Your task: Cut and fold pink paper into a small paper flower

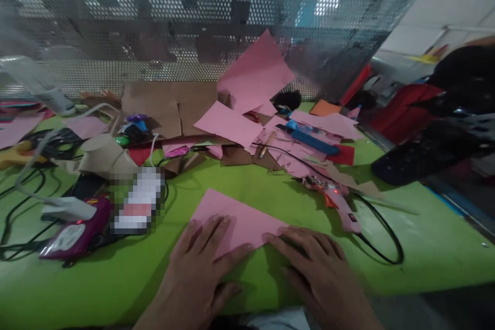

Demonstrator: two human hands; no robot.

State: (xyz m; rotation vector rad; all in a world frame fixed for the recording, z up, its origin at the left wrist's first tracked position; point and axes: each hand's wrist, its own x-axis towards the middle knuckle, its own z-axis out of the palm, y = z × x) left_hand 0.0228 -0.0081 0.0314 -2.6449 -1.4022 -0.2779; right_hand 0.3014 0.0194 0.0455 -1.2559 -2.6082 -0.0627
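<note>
A pink paper piece (pixel 243 216) lies flat on the green tabletop (pixel 247 183), with a pointed corner toward the back. My left hand (pixel 204 252) rests on its left part, fingers spread and pressed down on the sheet. At the paper's right corner is my right hand (pixel 313 258), its fingertips touching the edge and its fingers extended. Neither hand is closed around anything. Parts of the paper's left and lower edges are hidden under my left hand.
Behind are pink scraps (pixel 232 124), brown cardboard (pixel 154 103) and a blue cutter (pixel 315 143). A pink glue gun (pixel 346 211) with a looped black cable lies right. Left are a purple power strip (pixel 77 232) and a blurred phone-like object (pixel 139 203). A person's dark sleeve (pixel 417 154) shows far right.
</note>
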